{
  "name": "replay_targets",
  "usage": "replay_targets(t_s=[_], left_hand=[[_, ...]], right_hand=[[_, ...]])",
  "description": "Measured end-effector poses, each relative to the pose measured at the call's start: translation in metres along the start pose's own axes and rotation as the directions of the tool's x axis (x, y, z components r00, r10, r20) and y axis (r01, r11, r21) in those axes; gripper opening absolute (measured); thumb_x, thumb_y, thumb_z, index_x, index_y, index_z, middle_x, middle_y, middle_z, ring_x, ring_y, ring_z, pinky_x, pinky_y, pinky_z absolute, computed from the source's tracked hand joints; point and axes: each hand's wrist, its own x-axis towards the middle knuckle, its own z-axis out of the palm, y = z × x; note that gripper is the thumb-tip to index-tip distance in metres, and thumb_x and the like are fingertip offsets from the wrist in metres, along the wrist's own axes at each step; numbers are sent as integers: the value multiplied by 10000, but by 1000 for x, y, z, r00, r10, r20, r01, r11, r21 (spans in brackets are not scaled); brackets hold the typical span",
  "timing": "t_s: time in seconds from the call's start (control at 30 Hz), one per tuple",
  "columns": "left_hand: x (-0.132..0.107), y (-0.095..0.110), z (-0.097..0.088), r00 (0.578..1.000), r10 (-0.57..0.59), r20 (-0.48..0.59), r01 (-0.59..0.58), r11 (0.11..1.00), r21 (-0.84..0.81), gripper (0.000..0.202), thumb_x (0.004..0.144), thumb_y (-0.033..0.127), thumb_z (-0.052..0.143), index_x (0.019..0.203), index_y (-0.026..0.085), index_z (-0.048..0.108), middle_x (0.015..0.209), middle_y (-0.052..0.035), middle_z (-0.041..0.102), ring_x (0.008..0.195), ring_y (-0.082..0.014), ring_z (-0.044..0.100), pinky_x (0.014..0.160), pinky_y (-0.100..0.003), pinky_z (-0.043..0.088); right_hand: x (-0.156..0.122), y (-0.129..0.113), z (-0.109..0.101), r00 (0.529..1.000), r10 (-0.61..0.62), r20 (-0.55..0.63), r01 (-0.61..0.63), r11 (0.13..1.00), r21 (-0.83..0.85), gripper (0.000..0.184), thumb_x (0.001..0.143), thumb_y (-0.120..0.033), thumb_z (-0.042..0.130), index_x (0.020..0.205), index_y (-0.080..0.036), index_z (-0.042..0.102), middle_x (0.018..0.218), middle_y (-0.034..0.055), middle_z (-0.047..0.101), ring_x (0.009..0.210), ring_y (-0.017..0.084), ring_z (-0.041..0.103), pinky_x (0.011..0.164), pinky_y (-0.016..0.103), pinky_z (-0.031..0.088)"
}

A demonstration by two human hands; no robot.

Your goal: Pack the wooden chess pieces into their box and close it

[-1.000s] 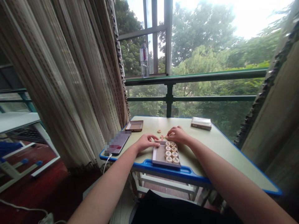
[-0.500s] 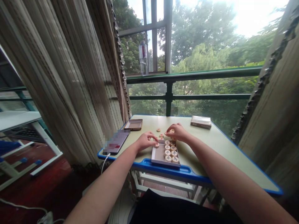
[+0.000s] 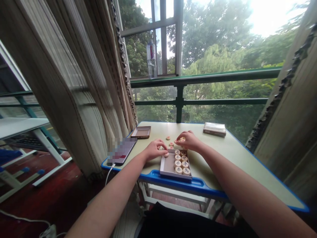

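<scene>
A shallow grey tray [image 3: 168, 167] lies near the front edge of the desk [image 3: 230, 155], with several round wooden chess pieces [image 3: 182, 163] lined up in its right side. My left hand [image 3: 154, 149] is curled at the tray's far left corner, its fingertips pinching one chess piece [image 3: 166, 154]. My right hand [image 3: 189, 140] is closed just beyond the tray's far edge, with a piece [image 3: 182, 139] between its fingers. Loose pieces [image 3: 170, 144] lie on the desk between the hands, and a single piece [image 3: 167, 138] lies a little farther back.
A phone [image 3: 121, 150] with a cable sits at the desk's left edge, a brown lid [image 3: 141, 132] behind it. A closed box [image 3: 214, 129] lies far right. A curtain [image 3: 81, 82] hangs left, a green railing [image 3: 205, 77] and bottle [image 3: 151, 59] behind.
My left hand has picked up a piece and brought it to the tray's far left corner. My right hand has lifted slightly with a piece. The view shifted a little.
</scene>
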Motion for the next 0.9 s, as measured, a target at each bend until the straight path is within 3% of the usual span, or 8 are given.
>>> replay_targets(t_s=[0.23,0.4,0.57,0.73,0.9], left_hand=[[-1,0,1,999,40,35,-39,999,-29,196,588,288,710,736,159,701,899,-44,521,808,-143,523,651,-224,410],[-2,-2,0,999,41,11,-40,999,-25,211,600,291,697,766,161,708,865,-37,527,707,-112,487,585,-213,384],[1,-5,0,998,-5,-66,0,998,-70,159,641,226,637,761,150,707,796,-14,519,572,-67,383,550,-206,351],[5,-8,-1,997,-38,-61,32,995,-93,164,626,195,621,761,145,699,776,-2,520,538,-56,351,530,-198,342],[5,-8,1,993,-66,-96,57,994,-93,164,612,162,608,750,135,693,753,-7,551,583,-75,407,569,-199,368]], right_hand=[[-4,-8,-6,994,-109,4,109,991,83,323,670,-497,606,792,-214,702,910,64,626,963,262,458,858,366,338],[-12,-22,-11,981,-192,31,185,971,151,287,647,-465,638,778,-215,693,929,62,613,968,252,465,870,371,339],[-19,-33,-16,956,-262,130,238,956,172,283,627,-439,664,809,-223,691,950,61,596,980,253,442,870,385,340],[-24,-43,-11,911,-350,219,317,933,169,221,648,-352,660,833,-238,701,891,52,589,963,238,447,852,352,352],[-26,-50,-1,895,-398,203,382,917,115,211,640,-356,669,804,-232,717,826,54,591,868,215,460,781,323,366]])
